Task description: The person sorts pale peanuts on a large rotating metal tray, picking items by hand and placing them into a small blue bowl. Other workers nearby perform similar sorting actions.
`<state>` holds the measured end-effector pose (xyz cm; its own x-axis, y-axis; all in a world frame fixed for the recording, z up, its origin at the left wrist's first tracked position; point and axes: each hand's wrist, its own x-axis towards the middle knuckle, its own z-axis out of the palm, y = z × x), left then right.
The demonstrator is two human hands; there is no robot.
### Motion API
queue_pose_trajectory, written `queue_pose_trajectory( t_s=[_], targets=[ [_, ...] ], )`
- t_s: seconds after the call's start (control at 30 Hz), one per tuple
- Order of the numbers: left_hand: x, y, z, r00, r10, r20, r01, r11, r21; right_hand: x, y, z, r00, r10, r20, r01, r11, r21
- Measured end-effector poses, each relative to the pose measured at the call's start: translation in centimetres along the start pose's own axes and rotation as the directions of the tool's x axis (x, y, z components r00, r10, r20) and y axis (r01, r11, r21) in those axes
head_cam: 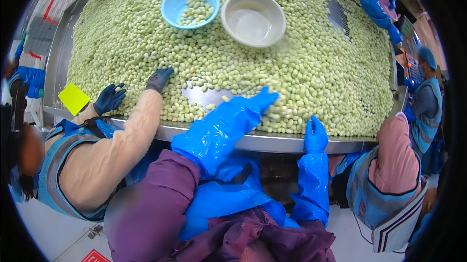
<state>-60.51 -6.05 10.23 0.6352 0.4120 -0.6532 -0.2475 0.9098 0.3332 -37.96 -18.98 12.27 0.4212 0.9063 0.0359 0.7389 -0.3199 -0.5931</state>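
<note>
A thick spread of small pale green oval fruits [313, 76], grape-like in shape, covers a metal sorting table [270, 143]. My left hand [264, 101], in a blue glove with a blue plastic oversleeve, reaches over the fruits near the front edge. Its fingers point away to the right, and the fruits beside them are blurred. What lies under its palm is hidden. My right hand [316, 135], gloved in blue too, rests at the table's front rim, fingertips by the nearest fruits and nothing seen in it. Left of my left hand, a patch of bare metal [208, 96] shows.
A light blue bowl [171, 12] holding some fruits and a white bowl [253, 21] sit on the spread. At left, a co-worker's gloved hands [160, 79] work close by. A yellow card [74, 99] lies at the left rim. Another person [390, 174] stands at right.
</note>
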Motion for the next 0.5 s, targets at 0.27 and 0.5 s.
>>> queue_pose_trajectory(
  t_s=[0.27,0.5],
  targets=[
    [-5.4,1.5,-3.3,0.857,0.511,-0.062,-0.218,0.469,0.856,-0.5,0.1,0.1,0.991,-0.126,-0.038,0.125,0.992,-0.028],
    [-12.8,2.7,-19.5,0.715,0.548,-0.434,0.511,0.015,0.86,-0.8,0.3,-0.8,0.997,-0.079,-0.01,0.079,0.997,-0.017]
  ],
)
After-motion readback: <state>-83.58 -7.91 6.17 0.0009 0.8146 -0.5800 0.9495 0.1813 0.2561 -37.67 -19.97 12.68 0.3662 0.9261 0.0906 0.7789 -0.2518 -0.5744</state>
